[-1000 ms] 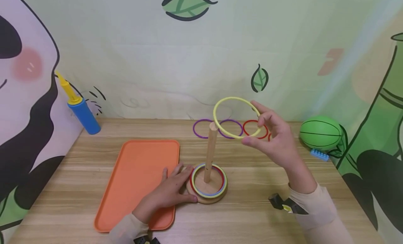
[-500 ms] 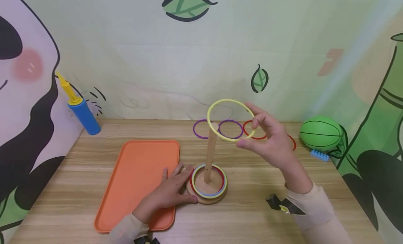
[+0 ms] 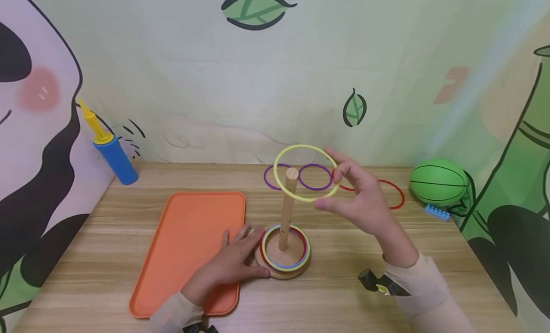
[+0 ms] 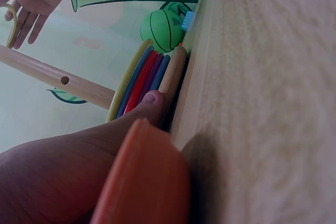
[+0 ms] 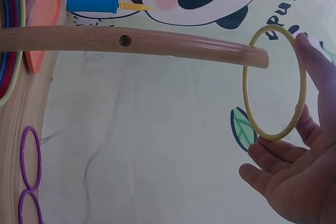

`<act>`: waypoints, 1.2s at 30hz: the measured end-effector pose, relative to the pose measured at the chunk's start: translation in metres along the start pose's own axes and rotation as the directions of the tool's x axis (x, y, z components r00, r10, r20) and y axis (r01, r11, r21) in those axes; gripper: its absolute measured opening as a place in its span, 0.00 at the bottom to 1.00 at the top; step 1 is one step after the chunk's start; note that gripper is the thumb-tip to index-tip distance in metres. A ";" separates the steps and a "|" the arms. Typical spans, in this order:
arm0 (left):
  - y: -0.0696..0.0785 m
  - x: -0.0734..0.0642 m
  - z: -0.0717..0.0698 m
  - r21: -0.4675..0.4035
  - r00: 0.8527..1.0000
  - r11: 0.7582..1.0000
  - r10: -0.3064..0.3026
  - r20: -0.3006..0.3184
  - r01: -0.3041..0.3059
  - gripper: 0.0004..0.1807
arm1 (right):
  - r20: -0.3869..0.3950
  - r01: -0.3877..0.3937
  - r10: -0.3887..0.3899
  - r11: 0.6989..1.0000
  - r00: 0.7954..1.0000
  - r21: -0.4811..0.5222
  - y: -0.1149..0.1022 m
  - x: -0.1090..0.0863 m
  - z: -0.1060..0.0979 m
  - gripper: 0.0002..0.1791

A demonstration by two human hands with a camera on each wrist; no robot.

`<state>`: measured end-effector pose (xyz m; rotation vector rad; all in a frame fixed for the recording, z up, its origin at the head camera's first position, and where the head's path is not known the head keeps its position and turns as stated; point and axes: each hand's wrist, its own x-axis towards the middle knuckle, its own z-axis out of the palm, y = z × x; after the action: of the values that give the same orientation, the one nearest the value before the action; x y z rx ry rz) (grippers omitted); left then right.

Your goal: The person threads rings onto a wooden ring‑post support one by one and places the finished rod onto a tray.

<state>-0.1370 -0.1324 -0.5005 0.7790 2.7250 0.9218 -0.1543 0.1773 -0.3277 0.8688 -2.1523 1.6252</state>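
Note:
My right hand (image 3: pixel 361 194) pinches a yellow ring (image 3: pixel 302 146) between thumb and fingers. The ring is slightly tilted and encircles the top of an upright wooden peg (image 3: pixel 287 213); in the right wrist view the peg's tip reaches inside the yellow ring (image 5: pixel 303 85). Several coloured rings, yellow, blue, red and purple among them, lie stacked around the foot of the peg, as the left wrist view shows with a red ring (image 4: pixel 140 82). My left hand (image 3: pixel 227 263) rests at the left side of the round wooden base (image 3: pixel 285 275), thumb and forefinger touching it.
An orange tray (image 3: pixel 197 218) lies under and beside my left hand. Purple rings (image 3: pixel 315 188) and red rings (image 3: pixel 403 197) lie at the back. A green ball (image 3: pixel 438 182) and blue toy brick (image 3: pixel 437 212) sit right; a blue pump (image 3: pixel 116 161) stands left.
My right hand has moved left and down with the yellow ring, bringing it over the peg's top. The left hand and the base have stayed still.

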 end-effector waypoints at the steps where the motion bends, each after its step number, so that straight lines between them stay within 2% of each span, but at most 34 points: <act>1: 0.000 0.000 0.000 0.001 1.000 1.000 -0.003 0.002 0.003 0.59 | 0.002 0.001 -0.001 1.000 1.000 -0.003 0.000 0.000 0.001 0.26; 17: 0.000 -0.001 0.000 0.007 1.000 1.000 -0.010 0.009 0.010 0.59 | 0.037 0.060 -0.060 0.998 0.998 -0.017 0.009 -0.005 0.008 0.27; 36: -0.001 -0.001 0.000 0.010 1.000 1.000 -0.009 0.007 0.009 0.59 | 0.075 0.009 -0.004 0.998 0.997 -0.057 0.017 -0.019 0.010 0.28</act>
<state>-0.1366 -0.1337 -0.5015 0.7701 2.7271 0.9031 -0.1493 0.1760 -0.3549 0.9324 -2.2323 1.5430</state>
